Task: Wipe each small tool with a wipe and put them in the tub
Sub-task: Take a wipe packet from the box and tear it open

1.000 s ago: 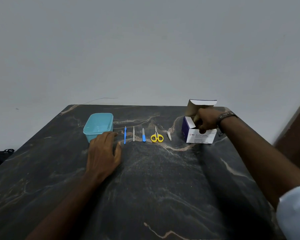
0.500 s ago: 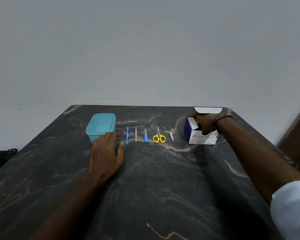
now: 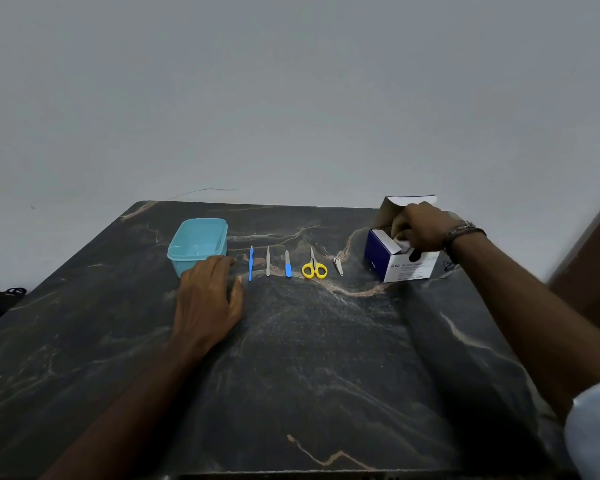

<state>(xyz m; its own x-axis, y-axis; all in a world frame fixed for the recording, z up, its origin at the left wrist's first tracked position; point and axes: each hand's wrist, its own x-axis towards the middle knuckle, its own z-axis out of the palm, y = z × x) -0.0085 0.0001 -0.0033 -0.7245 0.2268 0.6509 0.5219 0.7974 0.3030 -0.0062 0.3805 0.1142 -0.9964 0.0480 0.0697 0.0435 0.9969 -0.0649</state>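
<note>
A row of small tools lies across the dark table: a blue pick [image 3: 250, 264], grey tweezers [image 3: 267, 260], a blue nail file [image 3: 288, 264], yellow-handled scissors [image 3: 314, 267] and a nail clipper [image 3: 338, 266]. Left of them stands an open, empty teal tub [image 3: 198, 242]. My left hand [image 3: 207, 297] rests flat on the table just in front of the tub. My right hand [image 3: 421, 228] reaches into the open box of alcohol swabs [image 3: 400, 259] at the right, its fingertips pinching a white wipe [image 3: 401, 244] at the opening.
The marble-patterned table [image 3: 326, 358] ends at a grey wall behind. A dark object [image 3: 0, 297] lies beyond the left edge, and a brown panel [image 3: 596, 265] stands at the far right. The box flap [image 3: 409, 201] stands upright behind my right hand.
My right hand has dipped into the swab box and now lifts slightly, with a white wipe showing at its fingertips. The left hand stays flat on the table.
</note>
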